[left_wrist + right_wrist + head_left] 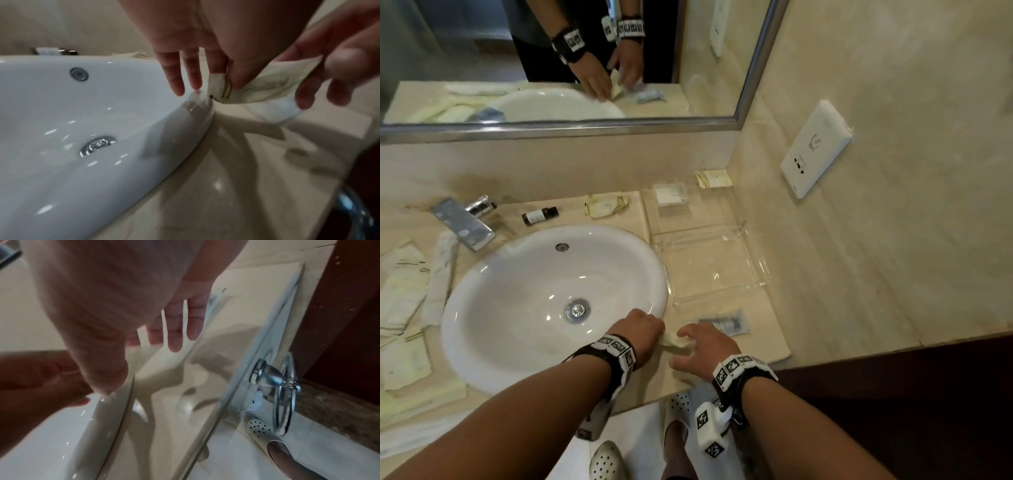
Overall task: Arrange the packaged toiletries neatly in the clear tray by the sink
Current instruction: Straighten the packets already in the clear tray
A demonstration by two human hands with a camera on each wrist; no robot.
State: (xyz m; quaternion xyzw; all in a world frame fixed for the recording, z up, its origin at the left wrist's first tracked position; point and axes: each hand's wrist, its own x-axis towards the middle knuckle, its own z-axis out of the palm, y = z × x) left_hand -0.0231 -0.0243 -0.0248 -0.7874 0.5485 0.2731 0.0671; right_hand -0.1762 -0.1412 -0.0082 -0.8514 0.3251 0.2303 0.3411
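A cream packet [677, 342] hangs just above the counter's front edge, right of the sink, held between both hands. My left hand [654, 330] pinches its left end with thumb and forefinger [230, 79], the other fingers straight over the sink rim. My right hand [683, 346] holds the packet's [259, 87] right end between thumb and a finger [320, 78], its remaining fingers hanging straight [139, 353]. The clear tray [755, 260] stands further back, beside the wall; its near compartment holds nothing. A grey-blue packet [726, 323] lies between the tray and my right hand.
The white sink [482, 284] is left of my hands, with the tap [462, 219] behind it. A small dark bottle [540, 215] and a cream packet [606, 205] lie behind the sink. Another packet [714, 179] lies behind the tray. Several packets [404, 284] cover the counter's left.
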